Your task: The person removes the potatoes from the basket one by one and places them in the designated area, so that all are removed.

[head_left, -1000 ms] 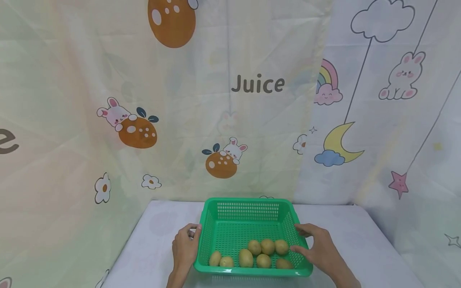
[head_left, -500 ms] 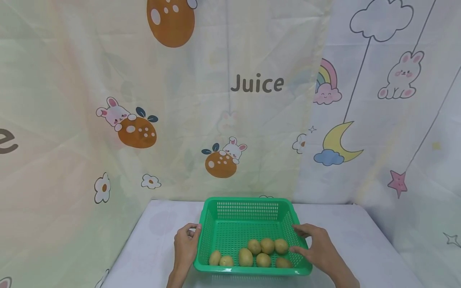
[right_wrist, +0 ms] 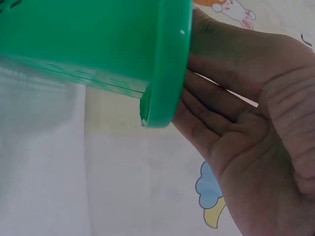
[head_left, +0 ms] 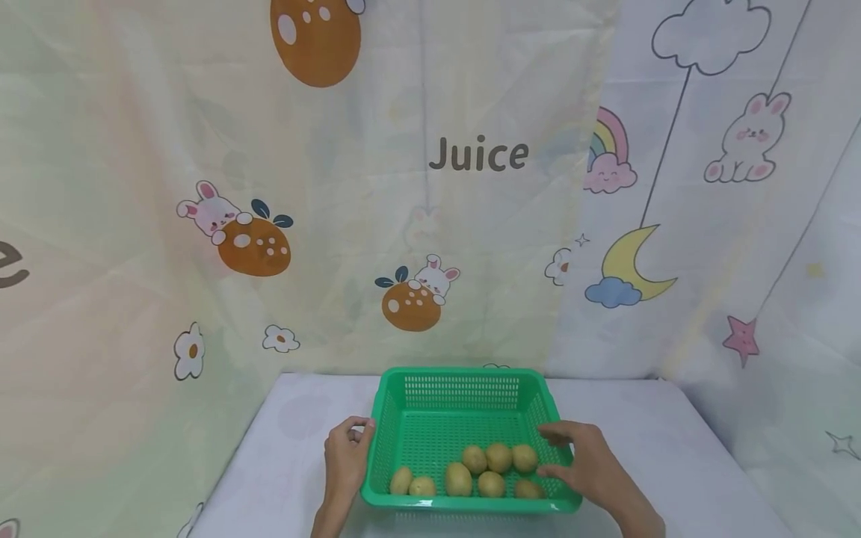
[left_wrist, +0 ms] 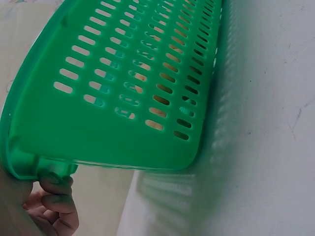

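From the head view, I see my left hand [head_left: 346,459] gripping the left rim of the green basket [head_left: 464,385], my right hand [head_left: 584,467] on its right rim; potatoes [head_left: 487,471] lie inside, on the white table [head_left: 673,456]. My left wrist view shows curled fingers [left_wrist: 56,204] under the rim. In my right wrist view, fingers [right_wrist: 211,98] press the rim.

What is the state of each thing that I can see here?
Green perforated plastic basket: upright on the table, held at both side rims.
Small yellow-brown potatoes: seven, loose near the basket's front wall.
Left hand: fingers curled round the left rim.
Right hand: touches the right rim; grip unclear.
White table: bears the basket.
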A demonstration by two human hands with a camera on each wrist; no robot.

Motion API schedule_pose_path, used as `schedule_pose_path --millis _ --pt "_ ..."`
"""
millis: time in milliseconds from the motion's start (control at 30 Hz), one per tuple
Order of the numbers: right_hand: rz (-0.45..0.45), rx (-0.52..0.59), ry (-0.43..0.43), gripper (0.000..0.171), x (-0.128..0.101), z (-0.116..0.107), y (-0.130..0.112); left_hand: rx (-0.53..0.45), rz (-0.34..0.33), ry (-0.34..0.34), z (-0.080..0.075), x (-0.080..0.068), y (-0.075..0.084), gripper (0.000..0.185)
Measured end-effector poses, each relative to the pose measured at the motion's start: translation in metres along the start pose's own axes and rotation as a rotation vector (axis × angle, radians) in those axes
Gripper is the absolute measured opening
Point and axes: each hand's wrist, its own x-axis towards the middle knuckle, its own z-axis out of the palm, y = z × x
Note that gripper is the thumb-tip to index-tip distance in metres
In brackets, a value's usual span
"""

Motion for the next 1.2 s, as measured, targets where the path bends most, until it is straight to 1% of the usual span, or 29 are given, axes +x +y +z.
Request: schedule_pose_path --millis 100,367,667,867,933,1067,1200 --pt "0.006 0.022 -0.027 0.063 0.002 0.0 -0.003 0.006 -0.002 0.004 0.0 0.0 0.0 0.027" --pt "0.065 0.124 -0.133 0.063 0.008 0.0 -0.006 -0.008 0.008 0.012 0.0 -0.001 0.0 0.026" --pt "0.095 0.137 -0.213 0.064 0.014 0.002 -0.015 -0.008 0.021 0.027 0.001 -0.001 0.0 0.025" --pt "0.062 0.133 -0.243 0.056 0.014 0.004 -0.02 -0.005 0.017 0.031 0.001 -0.001 -0.001 0.025" --pt "0.065 0.133 -0.258 0.054 0.015 0.005 -0.022 -0.004 0.013 0.031 0.001 -0.001 -0.001 0.025" --pt "0.101 0.142 -0.288 0.052 0.019 0.008 -0.026 -0.003 0.008 0.033 0.001 -0.002 0.001 0.024" --pt "0.122 0.121 -0.294 0.052 0.02 0.01 -0.03 -0.014 0.008 0.035 0.0 -0.003 0.002 0.025"
